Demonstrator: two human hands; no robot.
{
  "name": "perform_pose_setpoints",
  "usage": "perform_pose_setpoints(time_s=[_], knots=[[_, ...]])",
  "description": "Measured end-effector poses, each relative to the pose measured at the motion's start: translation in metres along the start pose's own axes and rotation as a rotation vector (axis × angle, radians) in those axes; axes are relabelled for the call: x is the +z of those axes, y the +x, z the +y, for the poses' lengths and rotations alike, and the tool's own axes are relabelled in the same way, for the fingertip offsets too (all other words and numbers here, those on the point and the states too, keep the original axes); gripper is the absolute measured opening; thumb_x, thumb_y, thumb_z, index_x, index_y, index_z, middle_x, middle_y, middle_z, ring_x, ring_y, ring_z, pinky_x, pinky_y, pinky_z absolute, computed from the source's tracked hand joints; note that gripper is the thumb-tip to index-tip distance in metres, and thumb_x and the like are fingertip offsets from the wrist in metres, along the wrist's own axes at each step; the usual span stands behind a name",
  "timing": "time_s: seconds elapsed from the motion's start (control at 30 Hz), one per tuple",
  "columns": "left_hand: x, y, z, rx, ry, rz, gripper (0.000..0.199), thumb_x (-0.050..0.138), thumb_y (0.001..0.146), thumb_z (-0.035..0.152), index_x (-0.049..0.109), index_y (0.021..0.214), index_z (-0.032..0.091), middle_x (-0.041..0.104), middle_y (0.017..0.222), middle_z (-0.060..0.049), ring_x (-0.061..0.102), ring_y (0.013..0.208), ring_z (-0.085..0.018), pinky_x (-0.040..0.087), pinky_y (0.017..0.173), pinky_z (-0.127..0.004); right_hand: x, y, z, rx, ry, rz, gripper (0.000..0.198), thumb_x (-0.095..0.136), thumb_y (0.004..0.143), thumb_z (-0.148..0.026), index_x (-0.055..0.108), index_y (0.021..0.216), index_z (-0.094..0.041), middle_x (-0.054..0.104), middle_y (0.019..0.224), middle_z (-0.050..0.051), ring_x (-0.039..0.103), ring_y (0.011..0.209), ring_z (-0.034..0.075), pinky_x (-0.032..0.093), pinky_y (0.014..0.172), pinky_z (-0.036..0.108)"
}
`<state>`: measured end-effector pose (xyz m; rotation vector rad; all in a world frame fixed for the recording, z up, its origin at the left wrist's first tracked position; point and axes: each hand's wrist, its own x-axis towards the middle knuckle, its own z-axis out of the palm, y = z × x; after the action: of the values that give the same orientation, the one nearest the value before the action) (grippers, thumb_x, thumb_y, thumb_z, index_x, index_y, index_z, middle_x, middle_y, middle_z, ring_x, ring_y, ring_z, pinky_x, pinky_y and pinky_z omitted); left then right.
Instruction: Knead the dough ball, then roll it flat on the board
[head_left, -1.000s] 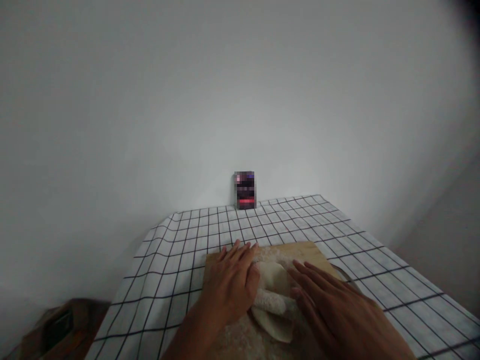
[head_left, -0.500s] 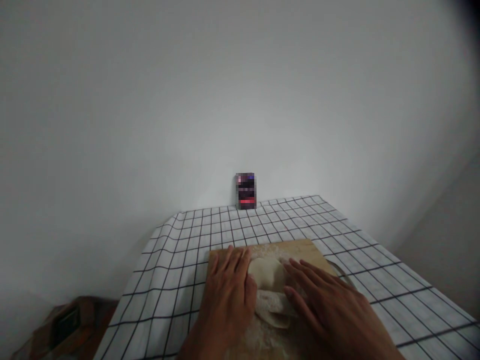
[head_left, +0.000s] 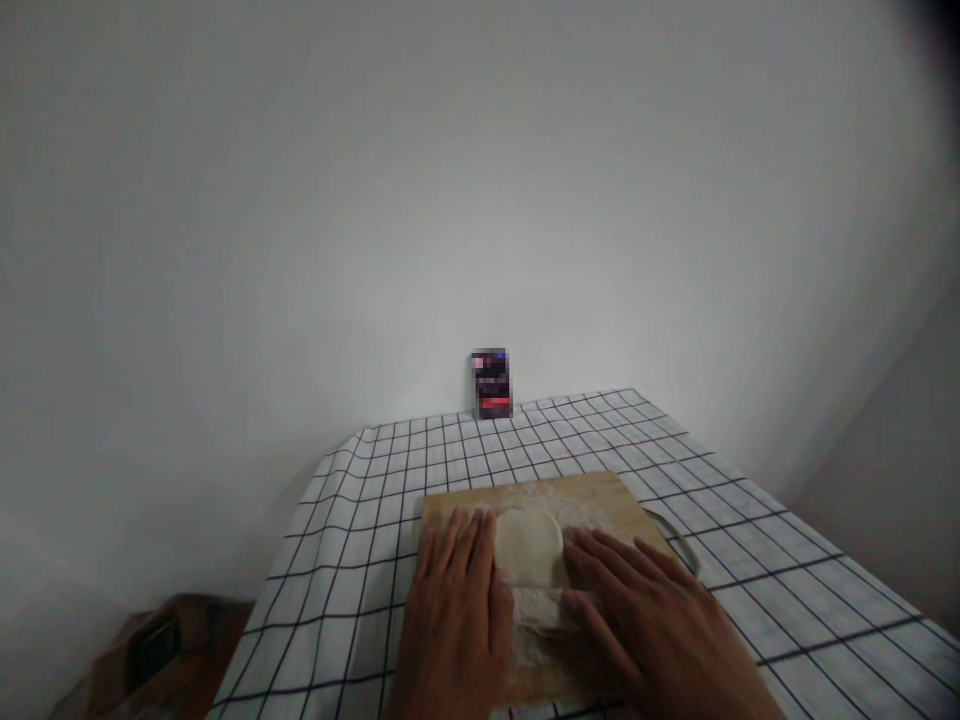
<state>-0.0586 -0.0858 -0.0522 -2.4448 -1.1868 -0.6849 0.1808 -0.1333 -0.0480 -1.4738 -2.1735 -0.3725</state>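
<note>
Pale dough [head_left: 529, 545] lies low in the middle of the frame on the floured wooden board [head_left: 600, 498], and your two hands lie flat and spread on the rolling pin [head_left: 541, 605], the left hand [head_left: 459, 610] on its left end, the right hand [head_left: 651, 630] on its right end. I judge the far part of the dough already thin and round, while the near part under the pin is not yet flat. Free board shows beyond the dough, little at its sides. Checked cloth [head_left: 390, 500] around is open, and a dark box [head_left: 492, 384] stands well apart by the wall.
</note>
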Motion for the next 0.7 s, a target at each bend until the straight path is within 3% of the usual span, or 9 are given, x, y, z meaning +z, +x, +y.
perform_pose_setpoints(time_s=[0.17,0.37,0.7], knots=[[-0.001,-0.011,0.004,0.005,0.016,0.042,0.058,0.037,0.109,0.024,0.032,0.165,0.011,0.053,0.163,-0.013,0.05,0.152,-0.03,0.055,0.114,-0.059,0.001,-0.009,-0.006,-0.005,-0.016,0.084,0.044,0.044,0.111,-0.048,0.07,0.138,-0.025,0.076,0.14,0.005,0.073,0.126,0.029,0.055,0.107,0.053],[-0.004,-0.018,0.008,0.016,-0.006,0.062,0.065,0.04,0.109,0.024,0.018,0.17,0.014,0.05,0.165,-0.013,0.042,0.157,-0.029,0.052,0.119,-0.056,-0.001,-0.017,-0.015,-0.023,-0.074,0.109,0.042,0.047,0.109,-0.046,0.07,0.136,-0.023,0.075,0.14,0.006,0.076,0.121,0.031,0.057,0.1,0.056],[-0.002,-0.018,0.005,0.024,-0.024,0.054,0.056,0.039,0.109,0.024,0.036,0.164,0.014,0.054,0.162,-0.013,0.047,0.153,-0.028,0.052,0.12,-0.054,0.002,-0.022,-0.018,0.058,-0.022,0.033,0.043,0.054,0.106,-0.05,0.071,0.138,-0.027,0.073,0.142,0.006,0.075,0.124,0.032,0.061,0.104,0.055]])
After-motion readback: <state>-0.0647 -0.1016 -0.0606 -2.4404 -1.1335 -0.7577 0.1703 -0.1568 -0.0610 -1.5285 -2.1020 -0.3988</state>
